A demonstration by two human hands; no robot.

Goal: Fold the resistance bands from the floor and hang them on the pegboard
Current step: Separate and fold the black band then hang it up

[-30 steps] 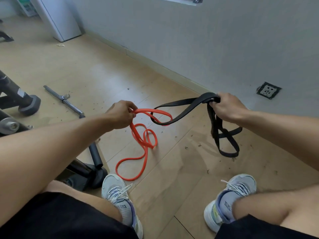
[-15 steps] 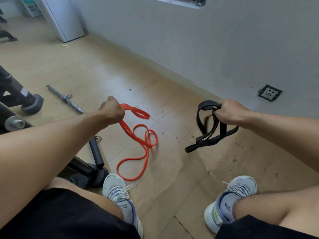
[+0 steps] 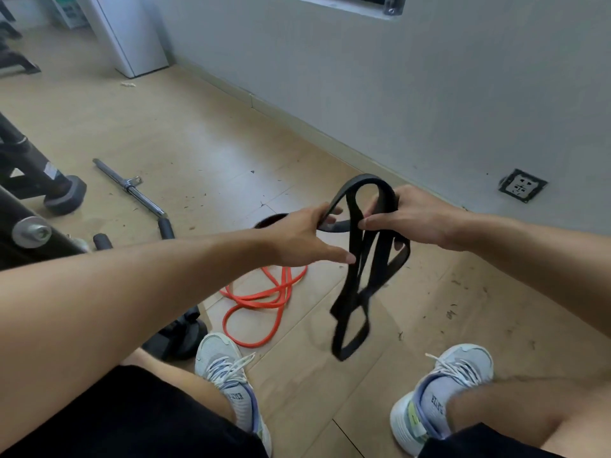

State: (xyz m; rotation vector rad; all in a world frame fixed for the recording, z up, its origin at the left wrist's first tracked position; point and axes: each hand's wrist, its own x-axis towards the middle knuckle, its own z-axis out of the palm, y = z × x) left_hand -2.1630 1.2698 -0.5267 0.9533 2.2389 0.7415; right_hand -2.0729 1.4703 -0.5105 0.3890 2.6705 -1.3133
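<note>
A black resistance band [image 3: 355, 285] hangs in several loops in front of me, above the floor. My right hand [image 3: 416, 219] grips its upper loops from the right. My left hand [image 3: 304, 239] holds one strand of the same band from the left, with the thumb stretched out toward the hanging loops. An orange resistance band [image 3: 264, 302] lies in loose coils on the wooden floor below my left forearm, partly hidden by it. Neither hand touches it. A frame at the top of the wall [image 3: 347, 3] is cut off by the picture's edge.
My two feet in pale sneakers [image 3: 231, 375] stand near the bands. A steel bar handle [image 3: 132, 190] and black gym-machine legs [image 3: 49, 190] lie to the left. A grey wall with a socket [image 3: 522, 185] runs along the right. A white cabinet [image 3: 129, 34] stands far back.
My left hand let go of the orange band, which dropped to the floor, and moved right to take hold of the black band. The black band now hangs lower in long loops.
</note>
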